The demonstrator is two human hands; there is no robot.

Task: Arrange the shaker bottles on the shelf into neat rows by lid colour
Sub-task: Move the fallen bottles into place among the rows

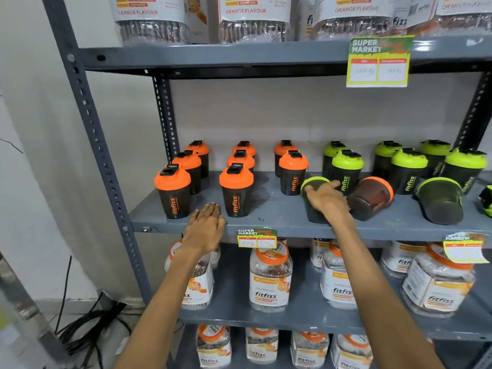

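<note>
The right hand (326, 199) wraps a toppled green-lidded bottle (314, 198) at the shelf (279, 222) front, seemingly to stand it among the green ones rightward, while the left hand (206, 225) rests flat, fingers together and empty, beside the orange-lidded bottles (235, 189).

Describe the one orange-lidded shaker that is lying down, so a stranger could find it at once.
Look at the middle shelf holding the shakers. Just right of the right hand lies a toppled shaker. It alone has an orange lid among green-lidded neighbours.
</note>
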